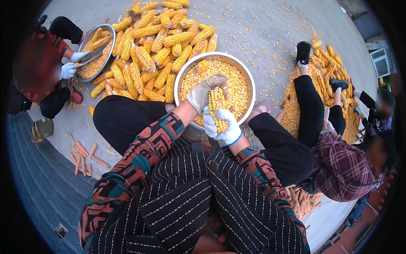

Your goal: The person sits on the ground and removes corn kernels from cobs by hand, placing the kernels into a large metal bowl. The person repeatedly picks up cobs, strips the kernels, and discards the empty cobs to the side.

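Observation:
My right hand [222, 126], in a white knit glove with a blue cuff edge, grips the lower end of a partly shelled corn cob [216, 103]. Over the cob's upper end curls my left hand [206, 90], in a worn, dirty glove; what looks like a bare cob end shows beside its fingers. Both hands are above the near part of a round metal basin [252, 85] between my feet. Loose yellow kernels [236, 81] fill much of the basin, and a short piece of corn [202, 66] lies on them near the far left rim.
Unshelled cobs [179, 38] are heaped beyond and left of the basin. At left, a co-worker holds a tool over another metal basin [112, 35]. Co-workers sit at right by a corn pile [328, 79]. Bare cobs [83, 152] lie at lower left, and kernels dot the concrete floor [253, 41].

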{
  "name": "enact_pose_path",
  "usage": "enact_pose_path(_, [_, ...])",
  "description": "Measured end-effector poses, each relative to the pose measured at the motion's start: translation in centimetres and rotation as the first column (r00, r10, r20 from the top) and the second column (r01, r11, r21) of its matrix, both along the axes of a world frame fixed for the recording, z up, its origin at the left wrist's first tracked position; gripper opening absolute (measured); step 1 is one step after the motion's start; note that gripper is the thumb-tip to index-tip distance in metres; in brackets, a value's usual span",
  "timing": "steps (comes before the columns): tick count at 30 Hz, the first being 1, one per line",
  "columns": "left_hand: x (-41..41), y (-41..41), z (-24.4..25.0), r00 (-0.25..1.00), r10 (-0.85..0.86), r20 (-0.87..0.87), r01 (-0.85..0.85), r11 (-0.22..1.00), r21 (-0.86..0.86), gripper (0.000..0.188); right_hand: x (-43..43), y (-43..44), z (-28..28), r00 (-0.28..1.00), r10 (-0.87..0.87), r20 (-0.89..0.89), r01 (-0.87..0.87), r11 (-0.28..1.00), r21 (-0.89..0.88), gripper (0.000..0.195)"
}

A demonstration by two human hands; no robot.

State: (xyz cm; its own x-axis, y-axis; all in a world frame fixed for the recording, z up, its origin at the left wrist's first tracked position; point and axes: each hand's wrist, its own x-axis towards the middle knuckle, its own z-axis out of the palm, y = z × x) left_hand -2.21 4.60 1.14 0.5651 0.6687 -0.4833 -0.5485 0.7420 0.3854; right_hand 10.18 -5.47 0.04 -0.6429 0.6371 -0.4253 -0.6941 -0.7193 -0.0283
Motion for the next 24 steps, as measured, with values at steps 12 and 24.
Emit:
enact_pose_path(12, [0.9,0.9,-5.8,0.627,0.278,-0.727,-0.125,0.958,0.258,0.046,-0.2,2.9,-1.7,-0.057,-0.129,0.99,-0.682,0.73,0.055,0.061])
enact_pose_path(24, [-0.4,1.9,-4.1,0.835,0.09,-0.543,0.187,0.881,0.434,0.053,1.7,3.9,0.2,0.444,0.049,0.895,-0.508,0.837,0.206,0.041])
